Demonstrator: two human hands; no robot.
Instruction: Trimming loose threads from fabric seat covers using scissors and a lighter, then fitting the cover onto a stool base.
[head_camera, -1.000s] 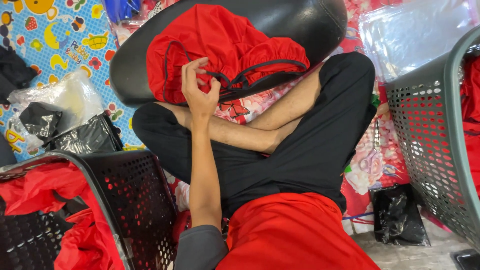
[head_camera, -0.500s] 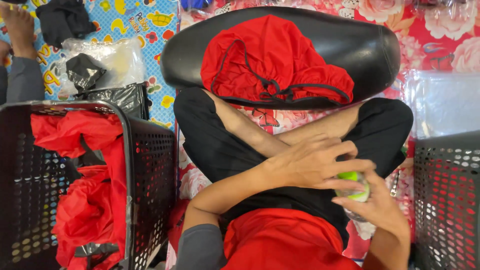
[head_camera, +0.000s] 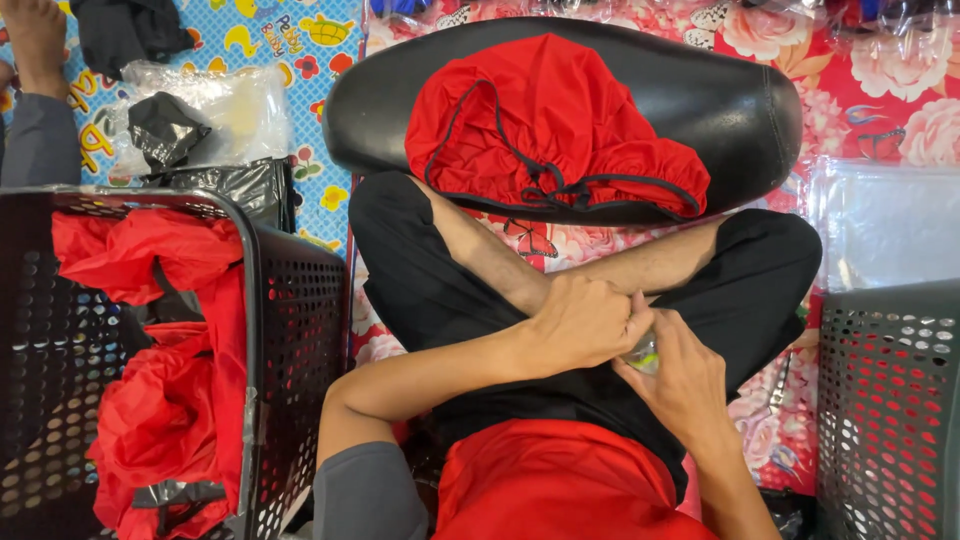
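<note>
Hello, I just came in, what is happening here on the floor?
A person sits cross-legged on a flowered mat. Both hands meet over the lap: the left hand and the right hand close around a small clear bottle, mostly hidden between them. In front of the legs lies a black padded seat with a red elastic-edged cover on it. A black basket of red fabric stands at the left, a grey basket at the right.

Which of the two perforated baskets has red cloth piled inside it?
The dark basket on the person's left, heaped with red cloth. The grey basket on the right shows no pile within its visible part.
</note>
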